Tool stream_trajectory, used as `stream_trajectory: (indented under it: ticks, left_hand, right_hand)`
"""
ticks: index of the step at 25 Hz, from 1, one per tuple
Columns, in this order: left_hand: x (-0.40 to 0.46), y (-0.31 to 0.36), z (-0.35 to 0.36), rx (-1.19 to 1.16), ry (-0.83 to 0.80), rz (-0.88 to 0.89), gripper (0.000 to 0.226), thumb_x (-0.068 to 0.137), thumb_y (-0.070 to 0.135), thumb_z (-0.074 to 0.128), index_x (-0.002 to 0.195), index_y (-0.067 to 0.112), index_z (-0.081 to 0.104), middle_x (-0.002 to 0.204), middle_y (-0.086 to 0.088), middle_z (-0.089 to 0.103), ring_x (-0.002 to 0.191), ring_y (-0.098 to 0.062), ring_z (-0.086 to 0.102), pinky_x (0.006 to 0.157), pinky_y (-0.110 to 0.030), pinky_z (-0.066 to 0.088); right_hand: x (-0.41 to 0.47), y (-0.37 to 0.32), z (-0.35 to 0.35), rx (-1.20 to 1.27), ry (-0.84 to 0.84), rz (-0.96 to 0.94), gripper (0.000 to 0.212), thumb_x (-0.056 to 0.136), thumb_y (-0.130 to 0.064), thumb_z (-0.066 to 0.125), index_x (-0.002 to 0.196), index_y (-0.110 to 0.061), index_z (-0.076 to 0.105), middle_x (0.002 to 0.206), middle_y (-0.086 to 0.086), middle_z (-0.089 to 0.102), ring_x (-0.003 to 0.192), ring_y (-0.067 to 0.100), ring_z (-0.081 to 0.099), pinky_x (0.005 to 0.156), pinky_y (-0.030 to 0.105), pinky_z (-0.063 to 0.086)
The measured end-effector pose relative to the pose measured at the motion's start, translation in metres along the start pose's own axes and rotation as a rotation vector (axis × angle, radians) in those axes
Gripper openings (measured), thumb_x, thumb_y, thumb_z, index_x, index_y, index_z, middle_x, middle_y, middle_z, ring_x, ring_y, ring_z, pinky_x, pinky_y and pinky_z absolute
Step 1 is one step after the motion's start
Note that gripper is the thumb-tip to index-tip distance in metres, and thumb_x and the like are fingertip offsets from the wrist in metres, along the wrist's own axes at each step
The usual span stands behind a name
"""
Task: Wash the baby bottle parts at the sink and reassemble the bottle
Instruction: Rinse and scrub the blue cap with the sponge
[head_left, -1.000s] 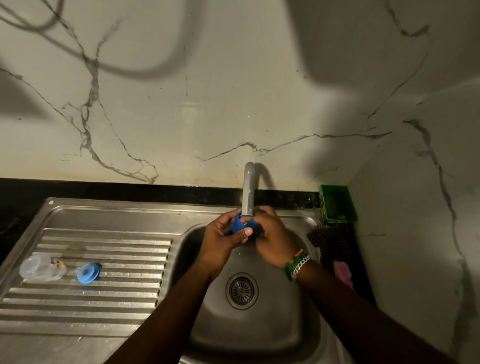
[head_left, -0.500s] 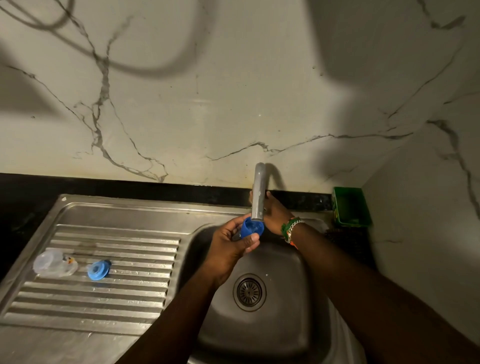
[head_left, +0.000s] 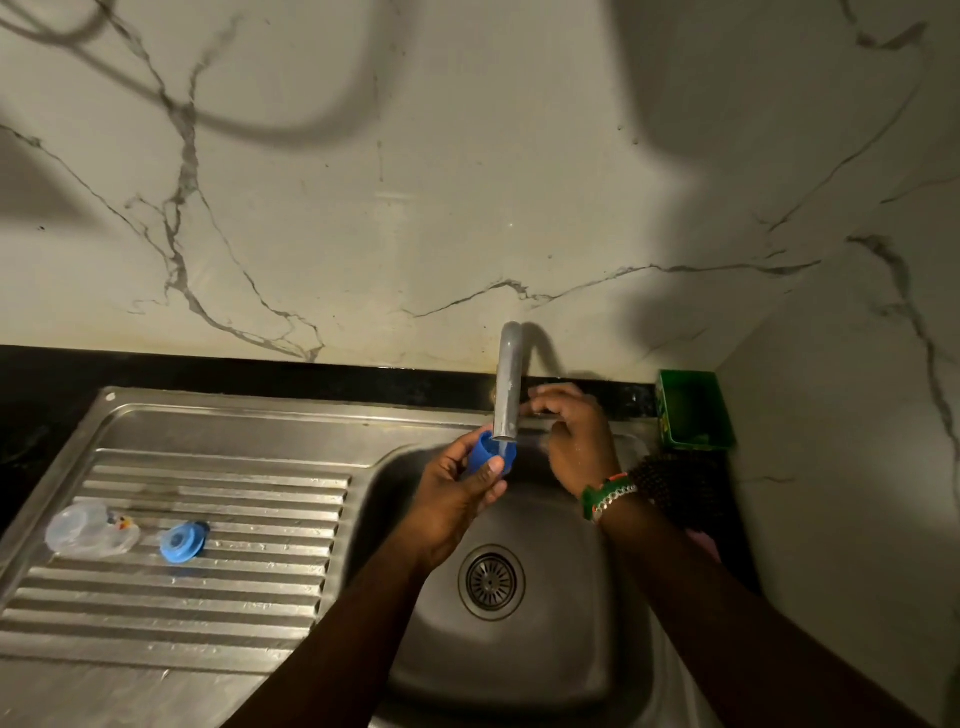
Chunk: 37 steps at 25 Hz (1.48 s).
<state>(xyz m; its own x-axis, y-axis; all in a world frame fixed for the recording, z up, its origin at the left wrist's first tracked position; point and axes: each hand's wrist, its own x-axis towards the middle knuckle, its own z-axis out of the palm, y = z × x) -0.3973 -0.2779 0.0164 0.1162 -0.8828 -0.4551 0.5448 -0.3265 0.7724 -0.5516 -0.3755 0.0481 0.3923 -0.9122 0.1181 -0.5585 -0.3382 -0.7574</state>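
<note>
Left grip (head_left: 457, 493) clutches blue cap (head_left: 488, 454); right grip (head_left: 574, 436) unclear; two parts (head_left: 179, 541) on drainboard (head_left: 208, 597).

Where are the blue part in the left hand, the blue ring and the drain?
blue part (head_left: 483, 453): head view, its side wall.
blue ring (head_left: 182, 542): head view, its top face.
drain (head_left: 491, 582): head view, strainer centre.

Dim scene lit from above the tap (head_left: 508, 384); broad soft shadows cross the wall (head_left: 467, 182) behind it; edges bow, corners darken.
</note>
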Motion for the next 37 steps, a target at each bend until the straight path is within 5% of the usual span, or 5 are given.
stream_trajectory:
  ticks: [4, 19, 27, 33, 37]
  left_hand:
    - [0.000, 0.000, -0.003, -0.108, -0.095, -0.065, 0.050, 0.090, 0.027, 0.068, 0.138, 0.014, 0.059, 0.130, -0.017, 0.063, 0.094, -0.020, 0.066, 0.075, -0.027, 0.057]
    - [-0.012, 0.003, 0.032, -0.249, -0.027, -0.154, 0.048, 0.105, 0.047, 0.042, 0.116, 0.005, 0.062, 0.072, -0.006, 0.059, 0.052, -0.008, 0.046, 0.048, -0.020, 0.042]
    - [-0.010, -0.012, 0.043, -0.119, 0.133, -0.046, 0.038, 0.105, 0.039, 0.047, 0.125, 0.009, 0.059, 0.094, -0.010, 0.073, 0.071, -0.018, 0.068, 0.063, -0.027, 0.055]
    - [-0.012, -0.007, 0.035, 0.266, 0.084, 0.156, 0.037, 0.093, 0.019, 0.071, 0.125, 0.016, 0.055, 0.122, -0.009, 0.068, 0.104, -0.022, 0.074, 0.083, -0.039, 0.063]
    - [-0.011, -0.007, 0.041, 0.054, 0.160, 0.091, 0.032, 0.098, 0.023, 0.061, 0.126, 0.007, 0.059, 0.125, -0.016, 0.067, 0.107, -0.028, 0.072, 0.082, -0.038, 0.062]
  right_hand:
    - [-0.031, -0.013, -0.001, -0.291, -0.360, -0.007, 0.059, 0.086, 0.002, 0.054, 0.134, -0.030, 0.062, 0.149, 0.003, 0.040, 0.136, 0.028, 0.032, 0.109, 0.042, 0.040]
    - [-0.059, -0.020, 0.008, -0.294, -0.280, 0.042, 0.066, 0.083, -0.002, 0.059, 0.140, -0.036, 0.054, 0.156, 0.004, 0.027, 0.142, 0.029, 0.026, 0.115, 0.044, 0.035]
    - [-0.068, -0.008, 0.025, -0.081, -0.324, 0.209, 0.057, 0.086, -0.010, 0.059, 0.139, -0.030, 0.052, 0.151, 0.006, 0.037, 0.137, 0.020, 0.040, 0.110, 0.034, 0.044]
    - [-0.062, -0.025, 0.015, 0.601, -0.136, 0.564, 0.035, 0.089, 0.013, 0.051, 0.083, -0.019, 0.064, 0.081, -0.003, 0.063, 0.077, 0.011, 0.059, 0.070, 0.022, 0.047]
    - [-0.072, -0.026, 0.036, 0.327, 0.102, 0.441, 0.023, 0.089, -0.003, 0.063, 0.106, -0.016, 0.070, 0.113, 0.002, 0.065, 0.109, 0.020, 0.061, 0.096, 0.034, 0.053]
